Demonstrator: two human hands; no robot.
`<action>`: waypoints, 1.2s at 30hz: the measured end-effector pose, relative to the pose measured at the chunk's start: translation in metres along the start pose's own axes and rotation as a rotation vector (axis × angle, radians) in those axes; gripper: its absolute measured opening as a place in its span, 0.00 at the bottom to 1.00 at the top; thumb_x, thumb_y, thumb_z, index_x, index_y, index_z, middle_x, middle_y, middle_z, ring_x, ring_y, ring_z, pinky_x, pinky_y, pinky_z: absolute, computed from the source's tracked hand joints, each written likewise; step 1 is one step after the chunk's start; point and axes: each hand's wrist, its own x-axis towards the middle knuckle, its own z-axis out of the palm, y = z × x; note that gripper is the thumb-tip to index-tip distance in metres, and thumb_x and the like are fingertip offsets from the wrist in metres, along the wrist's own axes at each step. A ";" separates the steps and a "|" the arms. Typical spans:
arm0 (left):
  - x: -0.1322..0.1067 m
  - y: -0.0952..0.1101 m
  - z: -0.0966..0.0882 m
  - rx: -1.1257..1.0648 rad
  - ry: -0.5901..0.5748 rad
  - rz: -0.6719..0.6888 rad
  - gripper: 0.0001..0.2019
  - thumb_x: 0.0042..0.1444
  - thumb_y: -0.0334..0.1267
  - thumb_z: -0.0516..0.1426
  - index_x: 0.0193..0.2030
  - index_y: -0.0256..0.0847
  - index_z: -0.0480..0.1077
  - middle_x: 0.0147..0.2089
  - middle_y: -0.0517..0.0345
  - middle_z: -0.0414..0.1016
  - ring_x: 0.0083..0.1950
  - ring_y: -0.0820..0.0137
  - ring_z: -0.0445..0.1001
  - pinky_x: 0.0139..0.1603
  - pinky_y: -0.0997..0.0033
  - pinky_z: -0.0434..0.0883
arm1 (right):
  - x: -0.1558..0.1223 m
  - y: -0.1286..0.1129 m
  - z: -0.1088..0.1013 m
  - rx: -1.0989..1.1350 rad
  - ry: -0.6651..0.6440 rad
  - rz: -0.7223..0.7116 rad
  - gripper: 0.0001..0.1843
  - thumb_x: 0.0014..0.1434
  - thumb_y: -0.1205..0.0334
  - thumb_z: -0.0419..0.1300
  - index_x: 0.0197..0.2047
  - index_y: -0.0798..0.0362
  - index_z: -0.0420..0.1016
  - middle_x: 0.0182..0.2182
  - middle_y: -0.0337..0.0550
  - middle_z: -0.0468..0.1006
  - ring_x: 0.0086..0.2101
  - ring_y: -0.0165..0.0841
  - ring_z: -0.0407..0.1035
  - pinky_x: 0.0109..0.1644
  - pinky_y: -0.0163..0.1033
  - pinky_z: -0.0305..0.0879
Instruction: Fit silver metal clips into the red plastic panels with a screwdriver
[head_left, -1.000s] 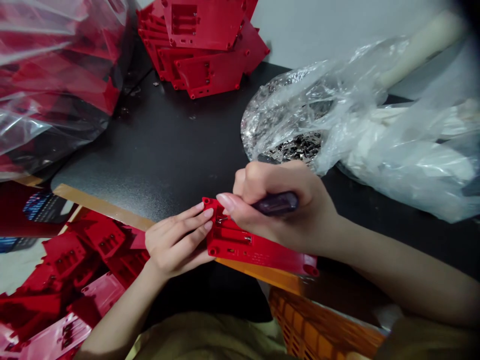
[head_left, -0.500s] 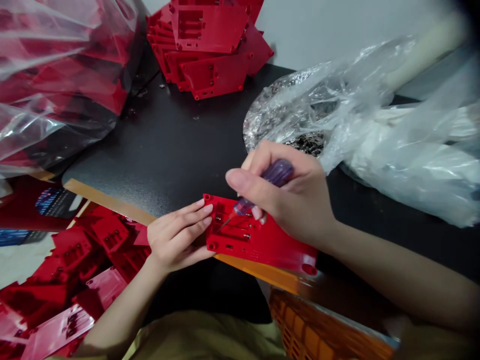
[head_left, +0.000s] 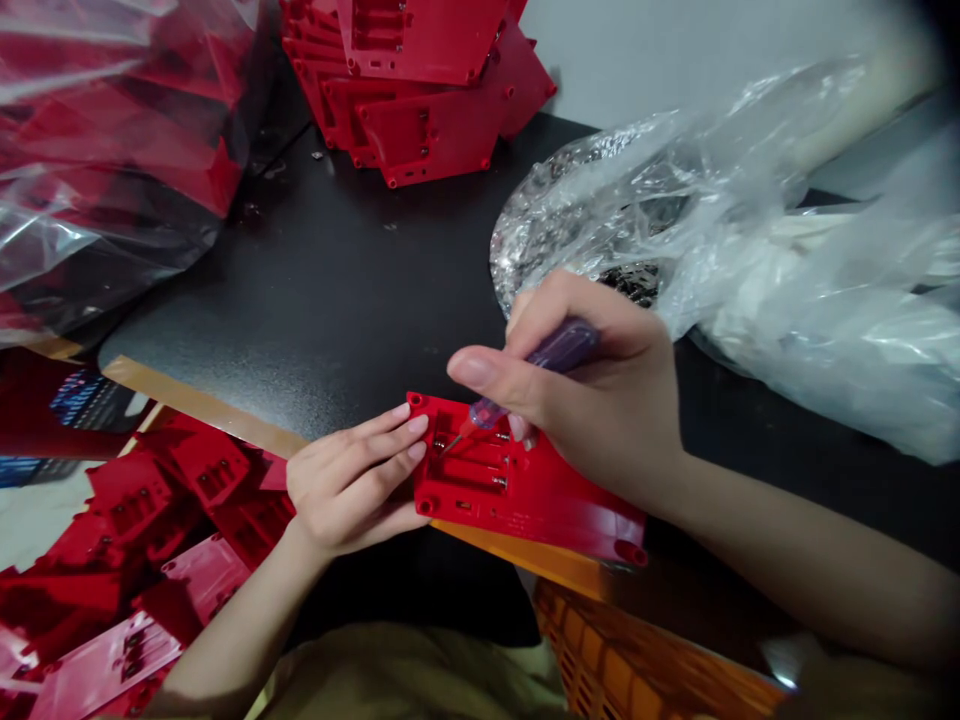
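- Head view: the right grip point(head_left: 600, 410) is clenched round a small screwdriver point(head_left: 562, 345) with a purple handle, its thin shaft slanting down and to the left.
- The screwdriver's tip point(head_left: 450, 447) reaches into a recess of a red plastic panel point(head_left: 517, 490), which lies flat just below the right grip, at the edge of the table point(head_left: 300, 290).
- The left grip point(head_left: 349, 485) grasps the panel's left end, fingers point(head_left: 397, 440) lying flat across it, which keeps it steady against the tip.
- Beyond the right grip is a clear bag point(head_left: 585, 210) of small metal parts point(head_left: 634, 283).
- Left of the left grip lies a heap of red panels point(head_left: 150, 540).
- Below the right grip sits an orange crate point(head_left: 600, 650).
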 end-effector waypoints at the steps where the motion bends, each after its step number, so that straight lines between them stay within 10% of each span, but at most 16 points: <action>1: 0.000 0.000 0.000 -0.001 0.001 0.008 0.16 0.59 0.45 0.61 0.45 0.33 0.73 0.44 0.43 0.82 0.52 0.57 0.79 0.45 0.62 0.82 | 0.000 0.002 0.001 0.009 -0.020 0.019 0.24 0.51 0.60 0.71 0.20 0.52 0.57 0.15 0.27 0.58 0.17 0.21 0.55 0.22 0.33 0.51; 27: -0.003 -0.001 0.000 0.002 -0.001 0.010 0.16 0.58 0.43 0.62 0.46 0.32 0.73 0.45 0.43 0.81 0.52 0.57 0.79 0.46 0.62 0.81 | -0.004 0.007 0.001 -0.125 -0.025 -0.044 0.19 0.59 0.65 0.63 0.23 0.51 0.57 0.18 0.30 0.59 0.22 0.23 0.62 0.27 0.34 0.59; 36: -0.004 0.000 0.000 0.006 0.016 -0.030 0.13 0.59 0.45 0.61 0.45 0.38 0.75 0.46 0.47 0.82 0.52 0.58 0.79 0.42 0.65 0.82 | -0.012 -0.009 -0.003 -0.230 -0.048 -0.280 0.19 0.54 0.71 0.64 0.20 0.51 0.58 0.18 0.31 0.64 0.20 0.22 0.59 0.24 0.34 0.55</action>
